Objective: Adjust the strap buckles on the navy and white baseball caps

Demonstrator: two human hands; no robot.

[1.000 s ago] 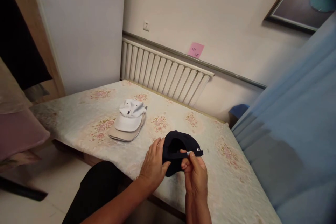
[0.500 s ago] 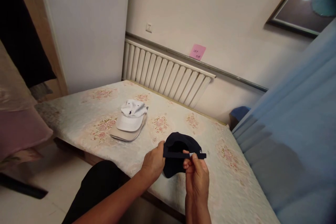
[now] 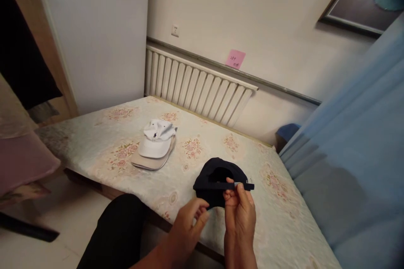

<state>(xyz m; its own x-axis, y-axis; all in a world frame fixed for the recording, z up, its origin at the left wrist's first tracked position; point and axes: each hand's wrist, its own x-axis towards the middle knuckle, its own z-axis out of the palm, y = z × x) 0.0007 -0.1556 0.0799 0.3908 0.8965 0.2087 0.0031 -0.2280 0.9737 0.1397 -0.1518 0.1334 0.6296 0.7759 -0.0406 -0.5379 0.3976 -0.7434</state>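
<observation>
A dark navy baseball cap [image 3: 217,172] is held over the near part of the bed, its back opening and strap facing me. My right hand [image 3: 240,206] pinches the strap close to its metal buckle, fingers closed. Just below the cap's left side is my left hand [image 3: 191,220], its thumb and fingers apart and nothing visible between them. To the left lie two stacked caps: a white cap [image 3: 158,136] with a small dark emblem on top, and a beige cap [image 3: 150,162] beneath it, mostly covered apart from its brim.
The bed [image 3: 202,164] has a pale floral cover. A white radiator [image 3: 198,86] runs along the wall behind it, with a pink note [image 3: 235,59] above. A blue curtain [image 3: 350,155] hangs at the right; clothes [image 3: 25,151] hang at the left.
My left hand has let go of the cap's left edge and dropped down toward me. The cap has shifted slightly right, still in my right hand.
</observation>
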